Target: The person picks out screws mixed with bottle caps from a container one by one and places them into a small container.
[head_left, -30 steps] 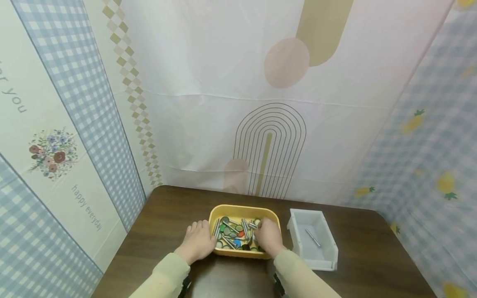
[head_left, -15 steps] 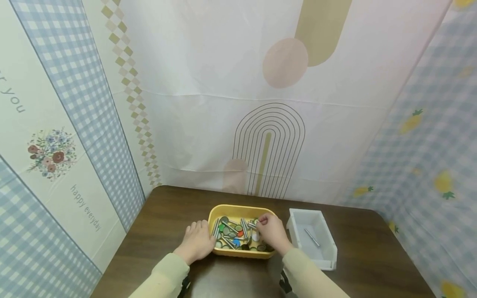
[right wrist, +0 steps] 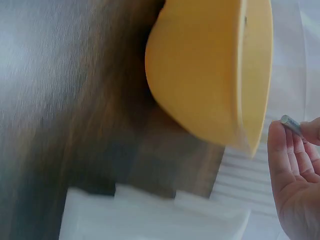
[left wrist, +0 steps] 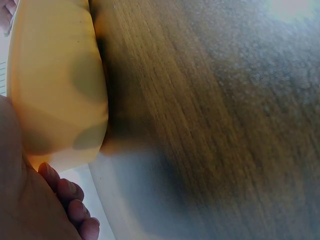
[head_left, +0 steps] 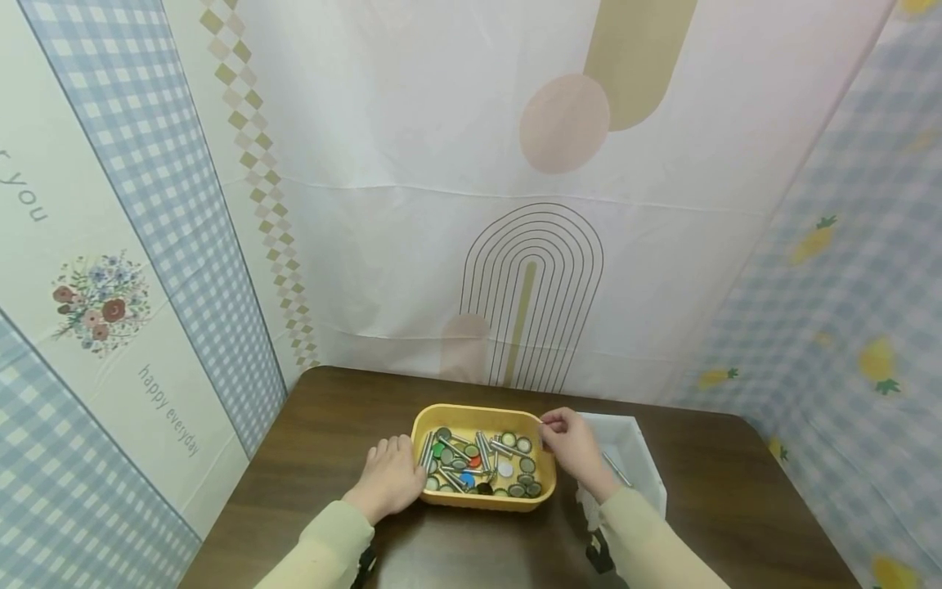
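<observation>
A yellow bin point(head_left: 482, 505) on the table holds bottle caps point(head_left: 523, 444) and silver metal rods. My left hand point(head_left: 390, 477) holds its left end, thumb at the rim and bent fingers point(left wrist: 70, 190) outside the wall. My right hand point(head_left: 577, 448) is just past the bin's right rim, between it and a white open-front tray point(head_left: 648, 466). In the right wrist view its thumb and fingers pinch a short-looking silver metal rod point(right wrist: 291, 124) with a ridged end. Another metal rod point(head_left: 616, 469) lies in the white tray, partly hidden by the right arm.
Both containers stand on a dark wood table point(head_left: 338, 409), with a narrow gap between them. A patterned white cloth point(head_left: 383, 270) hangs behind the table, and checked cloths hang on both sides. Green, red, blue and white caps lie among the rods.
My right hand has risen out of the yellow bin and moved right, past its rim, with the metal rod. The left hand has stayed in place.
</observation>
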`<state>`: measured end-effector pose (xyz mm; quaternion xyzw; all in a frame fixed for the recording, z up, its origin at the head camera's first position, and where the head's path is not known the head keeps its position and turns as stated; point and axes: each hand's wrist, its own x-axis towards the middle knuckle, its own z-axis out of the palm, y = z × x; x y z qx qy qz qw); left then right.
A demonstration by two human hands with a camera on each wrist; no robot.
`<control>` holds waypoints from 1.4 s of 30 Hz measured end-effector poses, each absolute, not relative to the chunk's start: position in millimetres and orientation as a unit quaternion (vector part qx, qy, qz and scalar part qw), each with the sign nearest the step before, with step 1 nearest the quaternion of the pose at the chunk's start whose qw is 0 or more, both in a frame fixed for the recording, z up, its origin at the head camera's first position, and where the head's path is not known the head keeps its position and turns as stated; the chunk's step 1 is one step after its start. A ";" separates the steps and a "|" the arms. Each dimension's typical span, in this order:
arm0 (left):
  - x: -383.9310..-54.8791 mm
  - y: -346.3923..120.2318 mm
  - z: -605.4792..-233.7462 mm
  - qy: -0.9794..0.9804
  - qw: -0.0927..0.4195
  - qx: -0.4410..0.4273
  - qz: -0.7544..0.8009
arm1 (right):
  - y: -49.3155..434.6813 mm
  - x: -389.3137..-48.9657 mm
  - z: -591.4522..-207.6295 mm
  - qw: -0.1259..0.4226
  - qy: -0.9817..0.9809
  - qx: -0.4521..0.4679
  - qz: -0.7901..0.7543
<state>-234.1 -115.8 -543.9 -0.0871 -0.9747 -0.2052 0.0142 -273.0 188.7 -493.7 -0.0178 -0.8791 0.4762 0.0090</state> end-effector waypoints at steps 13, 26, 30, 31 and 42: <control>-234.3 -116.0 -544.7 -0.974 0.025 -0.090 -0.204 | 247.4 -271.4 -479.7 0.029 -0.863 -0.027 0.503; -234.2 -116.2 -545.3 -0.974 0.018 -0.087 -0.207 | 278.6 -264.6 -499.6 0.012 -0.915 -0.058 0.398; -234.2 -116.2 -545.5 -0.974 0.020 -0.087 -0.207 | 281.5 -261.2 -509.7 0.003 -0.919 -0.059 0.389; -234.1 -116.2 -545.5 -0.974 0.021 -0.087 -0.207 | 281.7 -260.6 -512.2 0.001 -0.919 -0.059 0.390; -234.3 -115.6 -545.0 -0.974 0.021 -0.088 -0.206 | 282.4 -258.6 -528.0 -0.001 -0.923 -0.057 0.382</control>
